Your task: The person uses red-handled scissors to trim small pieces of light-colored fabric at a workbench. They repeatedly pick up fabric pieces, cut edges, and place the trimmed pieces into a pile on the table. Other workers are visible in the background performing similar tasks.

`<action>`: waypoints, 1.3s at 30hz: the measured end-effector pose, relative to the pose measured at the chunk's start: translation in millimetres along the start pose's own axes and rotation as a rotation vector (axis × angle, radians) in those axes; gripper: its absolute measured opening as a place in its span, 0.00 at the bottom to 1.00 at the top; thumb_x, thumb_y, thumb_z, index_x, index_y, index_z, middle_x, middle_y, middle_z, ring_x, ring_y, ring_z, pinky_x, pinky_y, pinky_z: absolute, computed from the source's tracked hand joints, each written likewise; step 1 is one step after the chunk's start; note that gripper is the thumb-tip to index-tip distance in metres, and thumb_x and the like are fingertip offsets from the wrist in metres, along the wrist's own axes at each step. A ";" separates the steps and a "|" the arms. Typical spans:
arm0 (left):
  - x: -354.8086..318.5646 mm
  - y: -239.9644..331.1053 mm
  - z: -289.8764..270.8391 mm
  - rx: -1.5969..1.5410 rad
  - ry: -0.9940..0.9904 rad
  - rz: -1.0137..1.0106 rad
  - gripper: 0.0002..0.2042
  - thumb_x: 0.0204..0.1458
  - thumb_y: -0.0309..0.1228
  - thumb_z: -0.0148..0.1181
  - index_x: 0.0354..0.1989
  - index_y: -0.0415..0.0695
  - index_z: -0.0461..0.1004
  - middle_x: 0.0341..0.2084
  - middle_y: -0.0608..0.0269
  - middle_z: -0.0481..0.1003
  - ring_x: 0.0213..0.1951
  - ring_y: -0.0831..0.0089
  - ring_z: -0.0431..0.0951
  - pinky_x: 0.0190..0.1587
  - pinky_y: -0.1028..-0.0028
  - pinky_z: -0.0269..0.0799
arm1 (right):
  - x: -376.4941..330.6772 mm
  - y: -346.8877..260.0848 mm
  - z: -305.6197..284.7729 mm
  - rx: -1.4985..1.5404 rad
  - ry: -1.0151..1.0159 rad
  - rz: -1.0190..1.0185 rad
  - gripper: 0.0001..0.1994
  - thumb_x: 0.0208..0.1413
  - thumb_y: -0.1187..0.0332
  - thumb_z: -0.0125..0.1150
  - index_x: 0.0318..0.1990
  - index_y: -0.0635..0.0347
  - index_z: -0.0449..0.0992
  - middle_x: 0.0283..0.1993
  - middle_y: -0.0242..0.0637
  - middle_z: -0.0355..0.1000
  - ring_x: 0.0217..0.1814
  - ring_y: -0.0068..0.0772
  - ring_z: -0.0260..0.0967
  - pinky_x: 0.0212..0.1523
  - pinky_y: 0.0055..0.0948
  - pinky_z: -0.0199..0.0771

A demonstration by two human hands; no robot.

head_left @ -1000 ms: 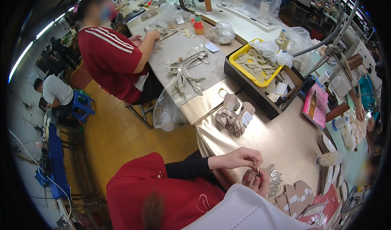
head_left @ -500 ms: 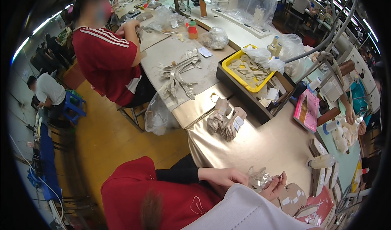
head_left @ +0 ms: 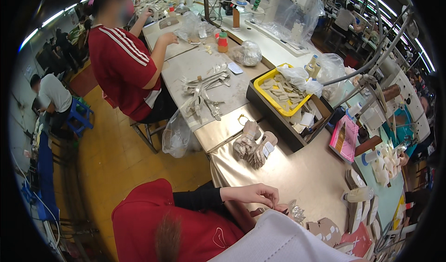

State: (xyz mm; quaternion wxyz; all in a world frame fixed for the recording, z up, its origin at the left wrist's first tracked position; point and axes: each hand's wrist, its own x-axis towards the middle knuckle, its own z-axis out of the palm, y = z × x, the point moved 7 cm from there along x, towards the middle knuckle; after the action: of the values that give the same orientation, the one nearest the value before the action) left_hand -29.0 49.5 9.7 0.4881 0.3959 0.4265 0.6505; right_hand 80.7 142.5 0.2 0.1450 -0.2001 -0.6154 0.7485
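My left hand (head_left: 253, 194), in a black sleeve, is at the near edge of the gold-covered table, its thumb and fingers pinched together. What they pinch is too small to make out. Just below it shows part of a brownish strip (head_left: 257, 212). My right hand (head_left: 282, 208) meets the left fingertips; pale cloth in front hides most of it, its grip included. Touching or close beside it is a fan of shiny silver pointed pieces (head_left: 296, 212). Right of these lie flat taupe cut pieces (head_left: 326, 231) with white labels.
Bundled taupe pieces (head_left: 254, 145) lie ahead, before a dark box (head_left: 278, 131) with a yellow tray (head_left: 284, 110). At right are a pink case (head_left: 344, 139), a bottle (head_left: 358, 194) and stacked pieces (head_left: 355, 214). A co-worker in red (head_left: 121, 69) sits at far left near silver strips (head_left: 203, 91).
My right hand has come left from the silver pieces to my left fingertips, now mostly behind the pale cloth. The co-worker's hands have moved apart. The whole view has shifted slightly.
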 end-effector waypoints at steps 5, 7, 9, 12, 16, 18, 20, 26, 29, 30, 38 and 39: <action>-1.5 -10.4 0.7 -0.107 -0.049 -0.088 0.02 0.59 0.22 0.55 0.36 0.39 0.74 0.36 0.66 0.72 0.41 0.78 0.73 0.47 0.76 0.69 | 3.5 5.2 0.6 0.081 -0.011 -0.010 0.05 0.51 0.86 0.61 0.33 0.67 0.77 0.33 0.30 0.71 0.27 0.13 0.64 0.25 0.15 0.59; -1.2 -11.6 0.0 -0.097 -0.080 -0.111 0.02 0.59 0.22 0.55 0.36 0.39 0.74 0.36 0.66 0.73 0.41 0.77 0.73 0.48 0.76 0.69 | 4.9 2.8 2.4 -0.017 -0.059 -0.062 0.05 0.50 0.86 0.62 0.32 0.68 0.76 0.34 0.31 0.71 0.28 0.15 0.66 0.26 0.15 0.61; -1.4 -10.8 -0.9 -0.045 -0.099 -0.115 0.02 0.59 0.22 0.55 0.36 0.39 0.74 0.37 0.66 0.73 0.41 0.77 0.74 0.49 0.75 0.69 | 4.3 3.2 3.2 -0.054 -0.101 -0.066 0.05 0.50 0.86 0.62 0.32 0.68 0.76 0.34 0.32 0.71 0.28 0.16 0.66 0.27 0.15 0.62; -2.6 -9.4 -0.3 -0.099 -0.116 -0.123 0.02 0.59 0.22 0.55 0.36 0.39 0.74 0.36 0.66 0.72 0.42 0.77 0.73 0.51 0.75 0.68 | 0.1 8.7 4.3 -0.048 -0.142 -0.017 0.03 0.53 0.83 0.60 0.33 0.67 0.75 0.34 0.32 0.69 0.30 0.17 0.67 0.30 0.17 0.64; -1.4 -9.1 -1.7 -0.088 -0.076 -0.133 0.03 0.59 0.22 0.56 0.38 0.38 0.75 0.36 0.66 0.73 0.42 0.78 0.74 0.49 0.77 0.69 | -2.2 12.9 8.9 -0.042 -0.149 -0.054 0.04 0.57 0.82 0.55 0.37 0.65 0.71 0.36 0.32 0.67 0.32 0.20 0.64 0.32 0.19 0.64; -0.1 -5.7 -2.8 -0.056 -0.050 -0.101 0.02 0.58 0.21 0.57 0.37 0.37 0.75 0.36 0.65 0.73 0.42 0.78 0.73 0.49 0.76 0.69 | -2.1 8.6 11.9 -0.120 -0.153 -0.151 0.04 0.59 0.82 0.52 0.38 0.64 0.69 0.36 0.34 0.65 0.34 0.24 0.63 0.34 0.21 0.65; 1.3 -5.0 -2.9 -0.025 -0.044 -0.120 0.02 0.58 0.21 0.57 0.36 0.37 0.75 0.36 0.65 0.73 0.42 0.78 0.73 0.48 0.76 0.69 | -3.2 7.4 13.3 -0.191 -0.123 -0.169 0.04 0.59 0.82 0.51 0.38 0.64 0.68 0.36 0.36 0.65 0.35 0.26 0.64 0.36 0.22 0.65; 5.4 2.7 -1.9 0.077 -0.076 -0.118 0.02 0.56 0.21 0.58 0.35 0.37 0.75 0.36 0.66 0.73 0.41 0.77 0.72 0.48 0.75 0.67 | -9.6 -16.5 17.4 -0.374 -0.031 -0.370 0.05 0.55 0.82 0.53 0.36 0.62 0.67 0.33 0.38 0.63 0.32 0.33 0.65 0.31 0.28 0.65; 5.1 4.2 4.8 0.047 -0.127 -0.105 0.02 0.57 0.21 0.57 0.35 0.37 0.75 0.36 0.65 0.73 0.41 0.77 0.72 0.48 0.75 0.67 | -12.4 -31.8 18.8 -0.495 -0.054 -0.526 0.07 0.50 0.83 0.54 0.35 0.61 0.67 0.32 0.40 0.63 0.29 0.39 0.66 0.29 0.32 0.65; 4.3 3.6 6.1 0.042 -0.134 -0.114 0.02 0.57 0.22 0.57 0.35 0.37 0.75 0.36 0.65 0.73 0.41 0.77 0.72 0.48 0.75 0.67 | -11.5 -33.4 18.3 -0.495 -0.088 -0.535 0.08 0.48 0.83 0.54 0.35 0.61 0.67 0.32 0.40 0.63 0.29 0.41 0.66 0.29 0.32 0.65; -9.0 -8.7 6.7 0.015 -0.148 -0.207 0.02 0.58 0.23 0.57 0.33 0.38 0.74 0.35 0.66 0.72 0.40 0.77 0.71 0.47 0.75 0.66 | -9.7 -18.6 7.4 -0.330 -0.179 -0.503 0.05 0.56 0.81 0.52 0.35 0.60 0.65 0.30 0.35 0.61 0.25 0.31 0.60 0.28 0.27 0.62; -13.3 -9.9 8.9 -0.020 -0.175 -0.199 0.02 0.58 0.22 0.56 0.33 0.38 0.74 0.35 0.66 0.72 0.40 0.77 0.71 0.48 0.75 0.66 | -6.7 -11.9 -3.9 -0.090 -0.128 -0.388 0.05 0.58 0.80 0.52 0.35 0.60 0.65 0.30 0.34 0.61 0.25 0.28 0.59 0.28 0.25 0.61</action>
State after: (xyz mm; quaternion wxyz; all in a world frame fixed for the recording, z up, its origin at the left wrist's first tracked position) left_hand -14.9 39.6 1.9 0.5895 0.4019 0.4132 0.5659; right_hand 88.2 145.2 12.0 0.2380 -0.0364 -0.6830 0.6896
